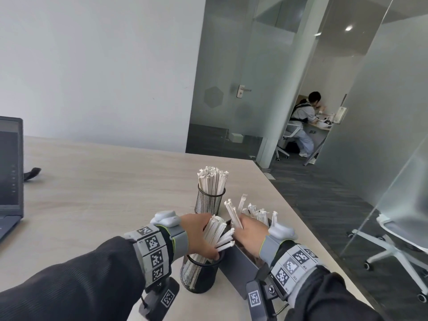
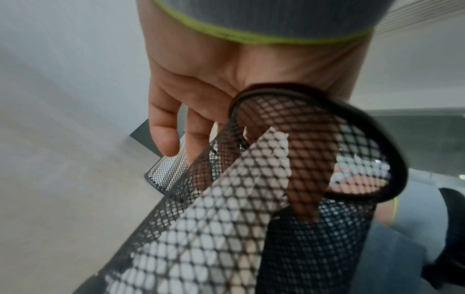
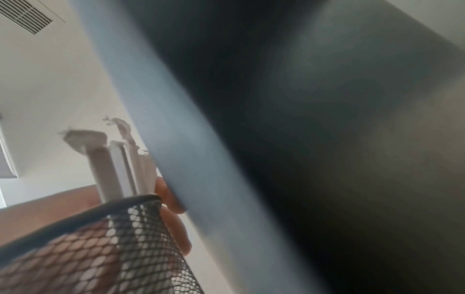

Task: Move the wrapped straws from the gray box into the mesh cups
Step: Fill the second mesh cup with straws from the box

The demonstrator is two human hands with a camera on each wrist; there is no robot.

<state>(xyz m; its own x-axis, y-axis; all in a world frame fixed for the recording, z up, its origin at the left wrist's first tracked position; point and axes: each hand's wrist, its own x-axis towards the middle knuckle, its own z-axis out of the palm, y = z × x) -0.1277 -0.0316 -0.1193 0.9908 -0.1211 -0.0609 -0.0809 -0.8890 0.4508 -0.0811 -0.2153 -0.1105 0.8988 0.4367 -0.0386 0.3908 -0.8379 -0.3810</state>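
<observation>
Two black mesh cups stand on the table. The far cup (image 1: 209, 201) is packed with upright wrapped straws (image 1: 212, 180). My left hand (image 1: 201, 235) grips a leaning bundle of straws (image 1: 218, 231) whose lower ends sit in the near cup (image 1: 200, 273), thumb at the rim. The left wrist view shows that cup (image 2: 297, 228) close up, straws (image 2: 226, 199) behind the mesh. My right hand (image 1: 251, 230) reaches into the gray box (image 1: 238, 267) and holds a small bundle (image 1: 232, 214) raised; more straws (image 1: 259, 214) stand in the box. The box wall (image 3: 176, 139) fills the right wrist view.
A laptop (image 1: 9, 172) sits at the table's left edge, a black strap (image 1: 32, 173) beside it. The table's right edge runs close past the box. White office chair (image 1: 398, 239) and glass walls stand to the right; a person (image 1: 303, 121) sits in a far room.
</observation>
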